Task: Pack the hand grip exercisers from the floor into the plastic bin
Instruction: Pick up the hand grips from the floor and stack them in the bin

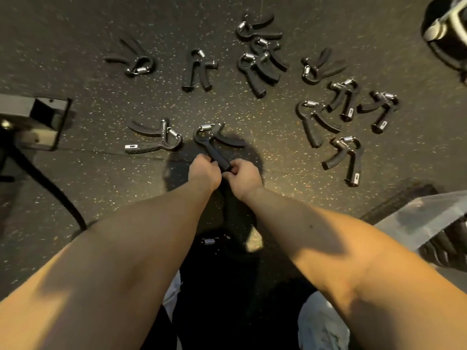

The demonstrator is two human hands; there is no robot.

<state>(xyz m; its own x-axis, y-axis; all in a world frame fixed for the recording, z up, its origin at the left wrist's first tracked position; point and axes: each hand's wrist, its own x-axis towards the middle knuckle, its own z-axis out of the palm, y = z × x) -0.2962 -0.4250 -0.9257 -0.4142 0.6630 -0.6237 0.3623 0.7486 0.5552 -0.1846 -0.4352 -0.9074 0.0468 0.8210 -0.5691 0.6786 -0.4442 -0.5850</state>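
Observation:
Several black hand grip exercisers with steel springs lie scattered on the dark speckled floor. The nearest exerciser lies just ahead of my hands. My left hand and my right hand both pinch the lower end of its straight handle. Another exerciser lies to its left, and a cluster lies to the right. More exercisers are farther off. The clear plastic bin shows at the right edge, with dark items inside. One more exerciser lies in shadow between my forearms.
A metal equipment base with a black cable stands at the left. A dark round object with a pale strap sits at the top right. My knees fill the bottom of the view.

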